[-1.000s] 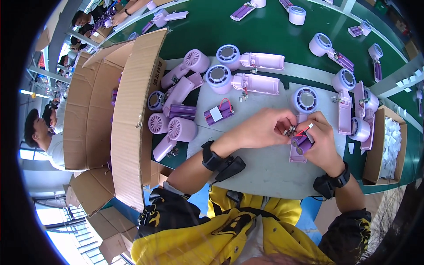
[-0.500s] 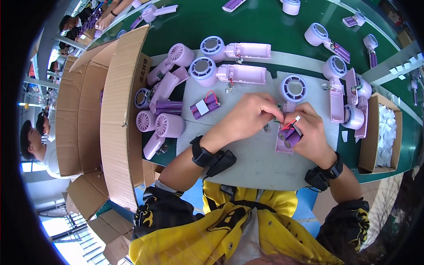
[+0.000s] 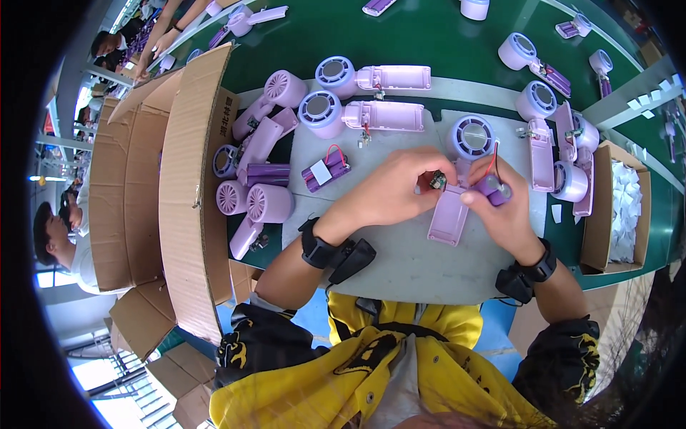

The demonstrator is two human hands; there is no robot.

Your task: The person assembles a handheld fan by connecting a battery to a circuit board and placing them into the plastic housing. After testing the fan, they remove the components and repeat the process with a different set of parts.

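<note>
My left hand (image 3: 400,187) pinches a small green circuit board (image 3: 437,180) beside the neck of a lilac handheld fan. That fan's round head (image 3: 472,137) lies face up, and its open handle shell (image 3: 449,217) points toward me. In my right hand (image 3: 511,218) is a purple battery pack (image 3: 491,187) of paired cells, with red and black wires rising from it. The right thumb touches the shell's edge. Part of the fan's neck is hidden by my fingers. Another battery pack (image 3: 325,171) with a white label and a red wire rests left of my hands.
Under the work lies a grey mat (image 3: 386,261) on a green table (image 3: 421,36). Several lilac fans (image 3: 319,107) surround it. At left stands a big cardboard box (image 3: 193,193); at right, a small box (image 3: 597,250) holds white paper pieces (image 3: 624,207). Other people are at the far left.
The battery pack has moved up and right in my right hand, its wires now pointing up. The handle shell shows more fully. My left hand has drawn slightly left with the circuit board.
</note>
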